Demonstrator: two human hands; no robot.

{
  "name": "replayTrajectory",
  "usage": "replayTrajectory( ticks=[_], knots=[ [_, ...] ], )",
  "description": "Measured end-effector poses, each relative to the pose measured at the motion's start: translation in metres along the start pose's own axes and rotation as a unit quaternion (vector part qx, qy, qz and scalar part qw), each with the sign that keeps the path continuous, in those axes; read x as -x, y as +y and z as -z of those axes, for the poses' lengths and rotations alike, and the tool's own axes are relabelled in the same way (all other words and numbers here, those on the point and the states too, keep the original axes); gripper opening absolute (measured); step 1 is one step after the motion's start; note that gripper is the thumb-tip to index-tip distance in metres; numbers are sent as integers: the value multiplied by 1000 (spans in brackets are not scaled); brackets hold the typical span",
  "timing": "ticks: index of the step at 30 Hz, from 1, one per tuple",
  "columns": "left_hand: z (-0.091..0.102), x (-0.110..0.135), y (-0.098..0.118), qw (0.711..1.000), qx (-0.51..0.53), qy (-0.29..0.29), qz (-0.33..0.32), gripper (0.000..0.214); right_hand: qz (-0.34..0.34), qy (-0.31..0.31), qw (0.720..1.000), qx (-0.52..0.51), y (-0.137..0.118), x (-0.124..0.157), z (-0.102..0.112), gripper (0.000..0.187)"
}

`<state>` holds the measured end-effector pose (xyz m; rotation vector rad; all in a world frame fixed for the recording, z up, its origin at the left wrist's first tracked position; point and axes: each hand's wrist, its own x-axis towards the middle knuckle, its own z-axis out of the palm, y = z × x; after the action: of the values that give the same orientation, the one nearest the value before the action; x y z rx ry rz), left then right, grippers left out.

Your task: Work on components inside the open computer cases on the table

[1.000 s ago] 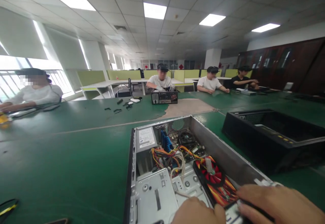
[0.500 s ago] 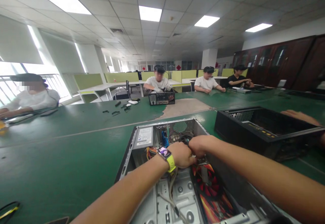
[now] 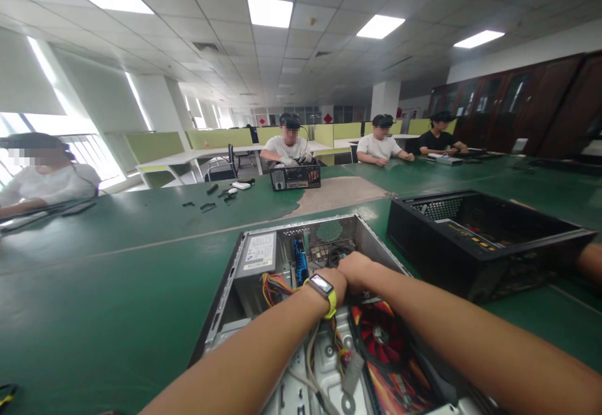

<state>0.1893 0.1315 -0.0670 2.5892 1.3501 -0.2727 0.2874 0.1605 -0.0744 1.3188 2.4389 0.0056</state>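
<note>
An open computer case [image 3: 217, 315] lies on its side before me, and both hands reach into its middle. My left hand [image 3: 336, 282], with a yellow-strapped smartwatch [image 3: 322, 284] on the wrist, is bent down with its fingers curled out of sight. Against it, my right hand [image 3: 356, 271] is closed, knuckles up; whatever the two grip is hidden. Just nearer than my hands sits a graphics card with a red fan [image 3: 380, 335]. Blue memory modules [image 3: 300, 261], a labelled power supply [image 3: 259, 252] and coloured power cables [image 3: 273, 286] lie to their left.
To the right stands a black computer case [image 3: 437, 264], with another person's arm [image 3: 590, 264] beside it. Across the green table [image 3: 117, 289], a person works at another case [image 3: 296, 177]. Small parts [image 3: 207, 207] lie further left. More people sit around the table.
Both hands have shifted slightly left in view and remain close together. A grey connector with coloured wires now shows beside the fan. The view has moved a little.
</note>
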Motion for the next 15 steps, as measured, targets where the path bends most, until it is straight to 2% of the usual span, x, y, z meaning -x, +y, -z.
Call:
replayTrajectory(
  ticks=[4,7,11,13,15],
  knots=[
    [6,5,0,997,-40,35,57,29,-26,-6,1000,1,13,6,5,46],
    [10,9,0,995,-50,69,60,42,-50,-5,998,-49,24,12,7,50],
    [13,8,-4,993,-61,87,51,46,-45,-62,988,-133,31,16,5,39],
    [12,7,-6,992,-61,94,51,54,-46,-83,984,-148,32,15,4,35],
    [12,5,-9,993,-60,95,46,52,-42,-91,982,-157,31,13,3,36]
  ],
)
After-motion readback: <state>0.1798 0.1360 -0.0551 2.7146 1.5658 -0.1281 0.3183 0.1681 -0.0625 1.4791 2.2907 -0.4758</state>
